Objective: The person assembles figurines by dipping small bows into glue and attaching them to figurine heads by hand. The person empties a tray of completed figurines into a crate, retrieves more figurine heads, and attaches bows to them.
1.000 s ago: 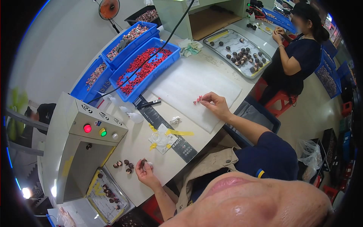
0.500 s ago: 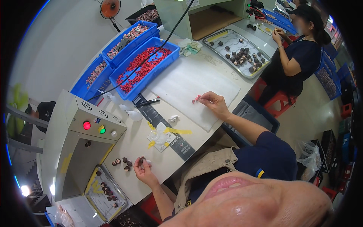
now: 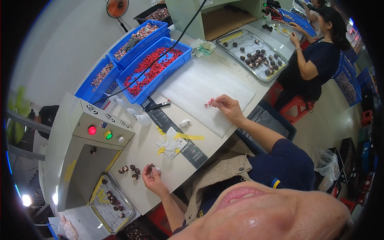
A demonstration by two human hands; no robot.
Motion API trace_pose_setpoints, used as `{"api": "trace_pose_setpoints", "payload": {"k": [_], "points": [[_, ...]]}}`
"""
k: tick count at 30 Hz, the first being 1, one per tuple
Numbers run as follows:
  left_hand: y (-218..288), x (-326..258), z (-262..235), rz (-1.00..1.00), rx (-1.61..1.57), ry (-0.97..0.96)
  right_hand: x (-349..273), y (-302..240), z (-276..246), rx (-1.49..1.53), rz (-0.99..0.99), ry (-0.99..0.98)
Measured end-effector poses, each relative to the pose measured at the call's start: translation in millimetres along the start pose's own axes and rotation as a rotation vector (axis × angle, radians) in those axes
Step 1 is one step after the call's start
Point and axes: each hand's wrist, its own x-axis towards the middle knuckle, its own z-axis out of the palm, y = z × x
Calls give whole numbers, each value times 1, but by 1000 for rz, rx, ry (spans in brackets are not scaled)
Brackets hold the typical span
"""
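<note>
My left hand (image 3: 154, 181) is closed round a small dark brown ball (image 3: 151, 168), with a bit of white material beside its fingers. Several similar brown balls with pale patches (image 3: 132, 168) lie on the table just left of it. Over the white foam sheet (image 3: 200, 86), my right hand (image 3: 229, 109) pinches at a little cluster of small red pieces (image 3: 209, 103). Its fingertips touch the cluster's edge; which piece lies between them is too small to tell. A white pad with yellow tape (image 3: 170, 144) sits between my hands, near a crumpled white tissue (image 3: 185, 123).
A blue bin of red pieces (image 3: 187, 56) stands beyond the foam sheet. Metal trays with brown balls stand at far right (image 3: 219, 43) and lower left (image 3: 134, 212). A machine with lit buttons (image 3: 80, 120) borders the left. A black cable crosses above. A co-worker (image 3: 316, 60) sits right.
The view has shifted slightly. My right hand stays pinched at the red cluster and my left keeps the brown ball. The co-worker's hands have moved apart, one reaching out over the bench.
</note>
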Motion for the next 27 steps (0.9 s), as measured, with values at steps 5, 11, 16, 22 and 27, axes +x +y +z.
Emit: {"api": "trace_pose_setpoints", "payload": {"k": [5, 11, 16, 22, 27], "points": [[-2, 5, 0, 0, -4, -4, 0, 0, 2, -13, -6, 30], [-5, 2, -1, -1, -22, -3, -2, -5, 4, -49, -4, 57], [-2, 7, -8, -20, -35, -11, -2, -2, 13, -75, -1, 60], [-1, 12, -15, -39, -59, -16, -5, 1, 22, -85, -13, 80], [-1, 13, -16, -37, -61, -31, -4, 0, 24, -124, -6, 79]]}}
